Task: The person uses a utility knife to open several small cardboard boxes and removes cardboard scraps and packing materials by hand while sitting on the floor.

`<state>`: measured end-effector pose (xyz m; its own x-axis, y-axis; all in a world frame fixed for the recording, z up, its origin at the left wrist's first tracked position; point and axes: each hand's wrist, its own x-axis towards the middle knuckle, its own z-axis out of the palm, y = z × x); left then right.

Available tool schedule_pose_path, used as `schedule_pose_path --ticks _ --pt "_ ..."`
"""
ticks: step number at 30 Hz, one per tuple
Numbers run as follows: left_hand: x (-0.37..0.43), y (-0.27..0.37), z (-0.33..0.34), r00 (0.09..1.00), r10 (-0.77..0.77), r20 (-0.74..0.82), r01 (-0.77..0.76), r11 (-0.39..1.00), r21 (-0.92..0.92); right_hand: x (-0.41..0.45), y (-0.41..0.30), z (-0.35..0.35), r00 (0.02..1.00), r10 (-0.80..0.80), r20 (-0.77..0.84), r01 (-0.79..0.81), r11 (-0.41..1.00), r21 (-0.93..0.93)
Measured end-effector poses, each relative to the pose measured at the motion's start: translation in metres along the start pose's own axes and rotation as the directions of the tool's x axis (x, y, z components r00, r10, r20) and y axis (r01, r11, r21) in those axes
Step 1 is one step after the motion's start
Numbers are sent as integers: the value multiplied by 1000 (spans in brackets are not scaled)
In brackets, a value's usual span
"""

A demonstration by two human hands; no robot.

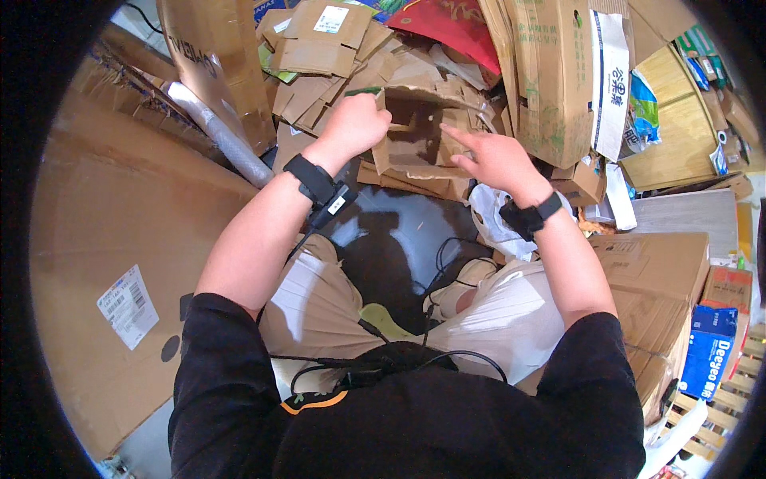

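Observation:
A small cardboard box [413,164] lies in front of me with its opening turned towards me, among flattened cardboard cartons [317,51]. My left hand [359,123] is closed on the box's left edge, thumb side at the rim. My right hand [491,158] is at the right side of the opening, index finger stretched out and thumb apart, holding nothing; whether the fingertip touches the cardboard cannot be told. Both wrists wear black straps with small devices. A white plastic bag [499,221] lies below my right wrist.
A large carton [143,233] stands close on the left, beside a wrapped roll [221,132]. Upright cartons [553,78] rise at the upper right, and a closed carton [646,281] is right of my knee. Black cables [440,269] hang between my legs.

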<state>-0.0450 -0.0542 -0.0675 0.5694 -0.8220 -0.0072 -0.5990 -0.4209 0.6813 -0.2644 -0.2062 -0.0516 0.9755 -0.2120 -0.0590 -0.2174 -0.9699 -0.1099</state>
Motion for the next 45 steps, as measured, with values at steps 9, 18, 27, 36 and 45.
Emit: schedule_pose_path --ticks 9,18,27,36,45 --pt "-6 2 0 996 84 11 -85 995 50 16 -3 41 990 65 127 -55 995 -78" --pt "-6 -2 -17 998 47 44 -42 994 -99 21 33 44 840 487 -240 -439 869 229" --pt "-9 -6 -26 970 241 45 -233 963 -134 23 66 51 687 705 -175 -340 524 781" --pt "8 -38 -49 958 237 -164 -261 954 -146 -7 70 0 949 274 153 -228 269 936" --pt "2 -15 -46 909 349 -229 -393 900 -189 -8 75 5 924 259 283 -225 -233 946"
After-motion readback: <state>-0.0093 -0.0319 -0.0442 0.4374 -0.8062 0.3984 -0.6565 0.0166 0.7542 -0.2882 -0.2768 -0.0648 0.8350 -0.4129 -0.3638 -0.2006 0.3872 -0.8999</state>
